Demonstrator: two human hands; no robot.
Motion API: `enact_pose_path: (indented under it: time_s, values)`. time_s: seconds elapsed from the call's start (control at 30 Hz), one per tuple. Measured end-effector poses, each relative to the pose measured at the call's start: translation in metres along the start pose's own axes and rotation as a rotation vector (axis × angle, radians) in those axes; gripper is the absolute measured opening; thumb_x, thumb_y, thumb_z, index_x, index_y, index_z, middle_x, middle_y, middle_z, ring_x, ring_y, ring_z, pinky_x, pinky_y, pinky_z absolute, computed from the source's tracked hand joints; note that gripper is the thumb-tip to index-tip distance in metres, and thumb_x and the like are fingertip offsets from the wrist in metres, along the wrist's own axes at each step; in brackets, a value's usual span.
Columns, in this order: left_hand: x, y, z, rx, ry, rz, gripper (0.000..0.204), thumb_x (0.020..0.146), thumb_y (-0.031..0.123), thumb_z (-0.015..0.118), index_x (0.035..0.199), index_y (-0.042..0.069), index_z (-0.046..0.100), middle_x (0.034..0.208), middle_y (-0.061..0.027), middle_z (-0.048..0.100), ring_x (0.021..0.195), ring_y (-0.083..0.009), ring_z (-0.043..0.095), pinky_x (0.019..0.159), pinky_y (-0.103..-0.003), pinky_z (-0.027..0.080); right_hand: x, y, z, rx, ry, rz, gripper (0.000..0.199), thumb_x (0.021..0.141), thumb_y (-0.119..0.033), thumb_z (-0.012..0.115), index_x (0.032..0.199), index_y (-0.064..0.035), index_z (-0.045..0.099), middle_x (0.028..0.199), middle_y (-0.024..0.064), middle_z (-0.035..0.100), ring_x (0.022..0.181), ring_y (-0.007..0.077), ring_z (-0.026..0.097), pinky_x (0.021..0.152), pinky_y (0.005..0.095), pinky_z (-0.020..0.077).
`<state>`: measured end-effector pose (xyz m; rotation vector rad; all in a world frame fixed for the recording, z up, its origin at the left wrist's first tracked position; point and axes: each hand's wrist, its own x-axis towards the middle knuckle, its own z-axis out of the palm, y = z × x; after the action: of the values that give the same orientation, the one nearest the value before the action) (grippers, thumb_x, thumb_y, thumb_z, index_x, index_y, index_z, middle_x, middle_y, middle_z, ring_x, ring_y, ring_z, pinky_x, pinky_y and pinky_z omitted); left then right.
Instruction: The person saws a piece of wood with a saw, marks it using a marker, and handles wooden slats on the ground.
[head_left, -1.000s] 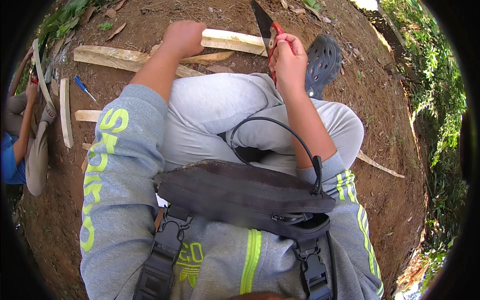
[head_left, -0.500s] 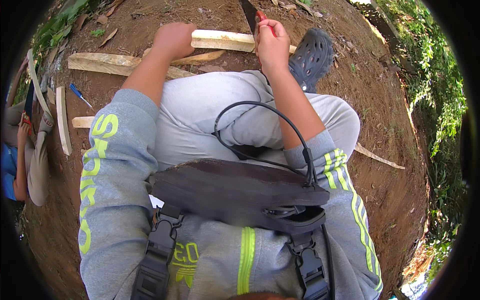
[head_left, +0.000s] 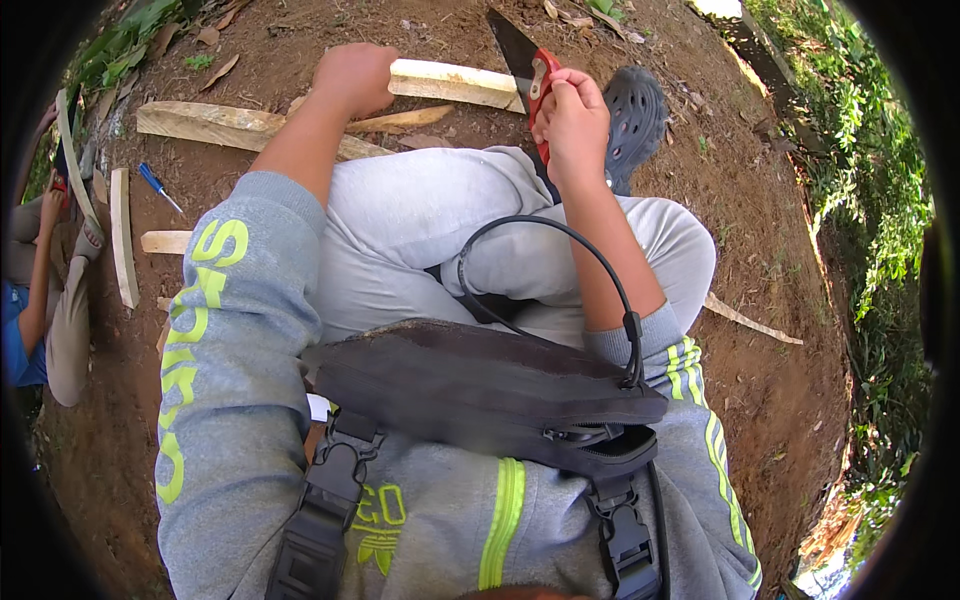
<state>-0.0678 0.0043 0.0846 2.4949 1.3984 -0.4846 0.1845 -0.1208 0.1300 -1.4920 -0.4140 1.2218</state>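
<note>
My left hand (head_left: 355,78) is closed round the left end of a pale squared wooden strip (head_left: 455,83), which lies crosswise beyond my knees. In my right hand (head_left: 577,122) is the red handle of a handsaw (head_left: 515,48), fingers wrapped round it. The dark blade slants up and left past the strip's right end, seeming to touch it; exact contact is hard to make out. A dark clog (head_left: 637,120) on my foot stands just right of that hand.
A thicker timber piece (head_left: 205,122) lies left of my left arm, near a blue-handled screwdriver (head_left: 158,185) and another wooden strip (head_left: 123,235). At the far left sits another person (head_left: 60,300) with a long strip. Brown soil and greenery surround me.
My right hand has shifted right and a little nearer with the saw, so more of the red handle shows. The left hand and strip have barely moved.
</note>
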Motion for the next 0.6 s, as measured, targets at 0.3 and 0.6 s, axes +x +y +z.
enact_pose_path:
  time_s: [0.3, 0.6]
  values:
    - [0.000, 0.001, -0.001, -0.014, 0.005, 0.020, 0.031, 0.083, 0.017, 0.074, 0.113, 0.011, 0.073, 0.107, -0.0133, 0.077, 0.105, -0.0346, 0.074, 0.090, -0.050, 0.059, 0.012, 0.006, 0.013, 0.011, -0.087, -0.144, 0.008, 0.108, -0.011, 0.053, 0.111, -0.0060, 0.058, 0.067, -0.0025, 0.048, 0.049, 0.0075, 0.039, 0.044, 0.0284, 0.0364]
    - [0.003, -0.001, 0.002, 0.034, 0.009, 0.021, 0.031, 0.085, 0.020, 0.076, 0.115, 0.013, 0.074, 0.109, -0.0106, 0.079, 0.106, -0.0303, 0.076, 0.091, -0.047, 0.062, 0.003, 0.015, 0.003, -0.084, -0.072, -0.084, 0.008, 0.107, -0.010, 0.053, 0.111, -0.0057, 0.058, 0.066, -0.0020, 0.049, 0.048, 0.0080, 0.040, 0.044, 0.0276, 0.0349]
